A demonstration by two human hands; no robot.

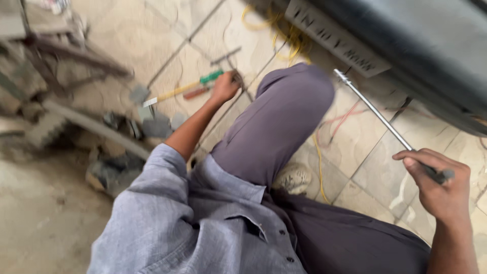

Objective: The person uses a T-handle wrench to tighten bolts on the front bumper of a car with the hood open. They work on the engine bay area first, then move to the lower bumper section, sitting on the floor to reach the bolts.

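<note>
Tiled floor (167, 30); left hand (224, 87) blurs over tools (195, 87), grip unclear.

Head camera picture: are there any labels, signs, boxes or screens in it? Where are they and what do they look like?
Label plate: one long, pale rectangular strip with dark lettering, fixed slantwise along the edge of the big dark body at the top right, above the yellow cable.
No packages or screens show.
</note>
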